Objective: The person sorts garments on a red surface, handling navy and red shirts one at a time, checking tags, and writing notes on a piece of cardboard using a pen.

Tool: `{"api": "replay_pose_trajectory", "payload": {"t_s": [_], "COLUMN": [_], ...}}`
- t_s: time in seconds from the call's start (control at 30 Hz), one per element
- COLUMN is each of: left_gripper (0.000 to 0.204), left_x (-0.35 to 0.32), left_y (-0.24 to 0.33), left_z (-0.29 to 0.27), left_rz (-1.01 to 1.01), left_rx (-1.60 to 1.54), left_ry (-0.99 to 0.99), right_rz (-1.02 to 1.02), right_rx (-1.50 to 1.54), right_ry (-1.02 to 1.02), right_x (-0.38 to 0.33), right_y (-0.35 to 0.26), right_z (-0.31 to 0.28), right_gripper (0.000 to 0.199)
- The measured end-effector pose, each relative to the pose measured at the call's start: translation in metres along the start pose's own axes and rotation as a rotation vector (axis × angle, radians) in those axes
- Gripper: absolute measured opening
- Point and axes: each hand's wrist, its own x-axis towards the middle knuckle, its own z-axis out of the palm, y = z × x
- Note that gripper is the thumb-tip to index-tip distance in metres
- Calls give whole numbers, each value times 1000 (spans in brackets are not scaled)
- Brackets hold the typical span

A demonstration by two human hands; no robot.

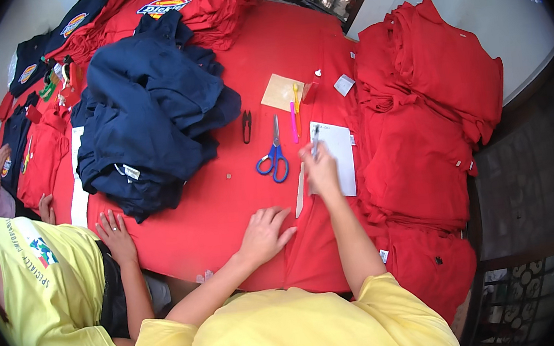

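Observation:
My right hand [322,172] grips a pen [315,141] over a sheet of white paper [340,167], near its top left part. My left hand [266,235] lies on the red cloth-covered table [213,236], fingers spread, holding nothing. Between the two hands is a thin pale strip [300,194], partly hidden by the right hand. Scissors with blue handles [273,163] lie left of the paper, blades pointing away from me. Black thread snips [246,127] are farther left. Beyond the scissors lie a pink marker [294,123] and a small yellow tool [295,93] on tan paper [276,92].
Stacks of folded red garments [415,153] line the right side. A heap of navy garments [150,98] covers the left middle, with more red shirts [208,9] behind. At the left, a co-worker in a yellow shirt [47,282] rests a hand [116,236] on the table.

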Motion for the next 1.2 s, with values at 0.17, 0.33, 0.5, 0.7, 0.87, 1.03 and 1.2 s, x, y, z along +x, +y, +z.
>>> {"api": "replay_pose_trajectory", "payload": {"t_s": [0.17, 0.33, 0.5, 0.7, 0.87, 1.03, 1.2], "left_gripper": [58, 65, 66, 67, 55, 48, 44], "left_x": [10, 7, 7, 4, -16, -74, -132], "left_y": [24, 25, 25, 37, 27, 11, 2], "left_z": [19, 31, 29, 14, -39, -79, -70], "left_rz": [127, 176, 163, 81, -155, -371, -414], "left_rx": [122, 282, 305, 230, 220, 145, 184], "left_ry": [5, -61, -75, -104, -156, -11, 122], "right_rz": [-217, -317, -450, -638, -519, -488, -290], "right_rx": [-814, -771, -714, -664, -829, -817, -792], "right_ry": [237, 334, 286, 332, 249, 153, 52], "right_x": [34, 33, 22, 67, 108, 113, 119], "right_y": [39, 62, 37, 34, 34, 22, 12], "right_z": [-13, 3, 13, 44, 38, 36, 22], "right_gripper": [50, 36, 29, 27, 30, 36, 38]}}
